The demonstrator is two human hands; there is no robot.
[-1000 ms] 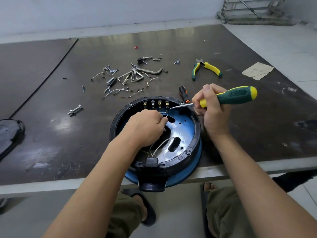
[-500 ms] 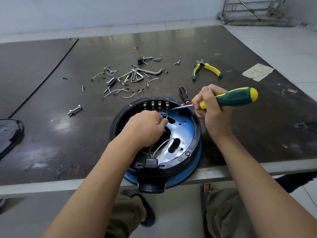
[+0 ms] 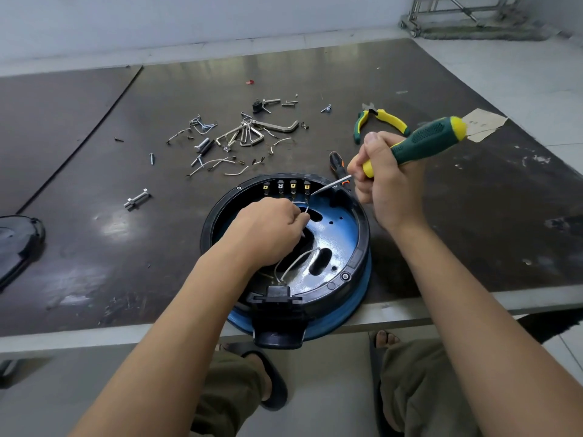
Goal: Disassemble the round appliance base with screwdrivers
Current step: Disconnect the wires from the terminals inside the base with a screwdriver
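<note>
Dark brown table on a pale tiled floor. A round black-and-blue plastic appliance base sits at the near edge, its socket end overhanging toward the person.

Hands:
- The left hand is inside the base. Its grip is closed in a pinch on a thin white wire just below the terminals.
- The right hand, at the base's 1 o'clock, has its grip wrapped round the green-and-yellow-handled screwdriver. The blade tip is at the rightmost of four brass terminals on the inner wall at 12 o'clock.

Progress (judged): well advanced but incomplete.
- The interior is exposed.
- A scatter of loose screws, hex keys and short wire pieces lies beyond the base at 11 o'clock.
- A dark plastic cover rests at the table's 9 o'clock edge and may belong to this unit.

Outstanding:
- All four terminals appear seated.
- White leads run to the black plug socket at 6 o'clock.
- A rim screw remains at 4 o'clock.

Other tools: green-and-yellow pliers at 1 o'clock, and a black-and-orange screwdriver lying against the far rim.
</note>
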